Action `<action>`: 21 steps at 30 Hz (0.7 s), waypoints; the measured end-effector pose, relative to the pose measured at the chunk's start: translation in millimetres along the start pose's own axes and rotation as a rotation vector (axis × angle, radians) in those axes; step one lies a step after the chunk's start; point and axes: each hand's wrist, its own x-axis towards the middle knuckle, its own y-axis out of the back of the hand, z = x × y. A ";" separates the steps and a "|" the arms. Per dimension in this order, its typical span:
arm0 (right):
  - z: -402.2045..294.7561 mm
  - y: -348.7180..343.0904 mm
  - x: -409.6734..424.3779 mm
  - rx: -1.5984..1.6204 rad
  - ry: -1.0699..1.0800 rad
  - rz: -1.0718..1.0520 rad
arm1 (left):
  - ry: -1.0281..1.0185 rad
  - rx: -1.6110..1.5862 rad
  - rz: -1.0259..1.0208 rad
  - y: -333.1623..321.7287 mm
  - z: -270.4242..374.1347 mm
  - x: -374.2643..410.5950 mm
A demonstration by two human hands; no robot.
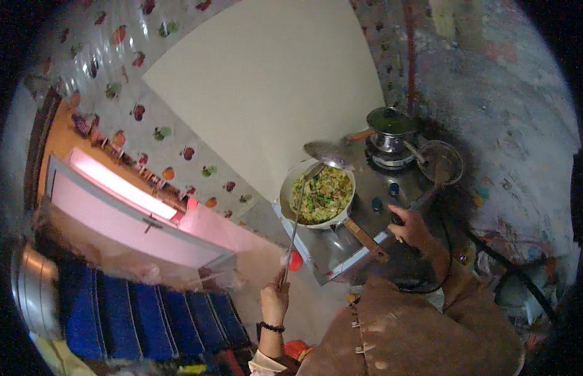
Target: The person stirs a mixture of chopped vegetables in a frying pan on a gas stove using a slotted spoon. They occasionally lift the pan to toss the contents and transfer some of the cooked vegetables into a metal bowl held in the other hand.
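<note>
My left hand (pixel 274 301), with a dark bead bracelet at the wrist, grips the long thin handle of a metal spatula (pixel 298 207). The spatula's head rests at the far rim of a white pan (pixel 284 202), which stands on a gas stove (pixel 336 261). Chopped food (pixel 324 195), mostly green and yellow, fills the pan. The pan's wooden handle (pixel 366 239) points towards me. My right hand (pixel 409 228) hovers by the stove's front, empty as far as I see, with fingers apart near two dark knobs (pixel 393 189). Whether it touches anything is unclear.
A shiny metal lid (pixel 330 155) lies beyond the pan. Next to it, a steel pot (pixel 390 141) with dark green contents in its top vessel sits on the other burner. A round pan or strainer (pixel 439 162) stands right. Blue drawers (pixel 145 315) are at left.
</note>
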 end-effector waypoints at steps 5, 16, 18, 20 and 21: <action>10.2 -44.3 -30.6 -0.700 0.123 -0.106 | 0.134 -0.061 -0.191 6.0 -4.9 10.7; -69.8 -36.6 -110.3 -0.125 -0.090 0.314 | -0.020 -0.435 -0.297 -64.2 -104.0 51.1; -125.4 -21.3 -113.4 0.251 -0.470 0.172 | -0.116 -0.282 -0.241 -68.8 -78.8 57.0; -111.6 -23.8 -142.6 0.330 -0.293 0.369 | -0.287 -0.076 -0.211 -74.0 -35.4 55.8; -113.1 -16.1 -156.9 0.265 -0.262 0.428 | -0.334 -0.049 -0.195 -74.9 -23.0 56.5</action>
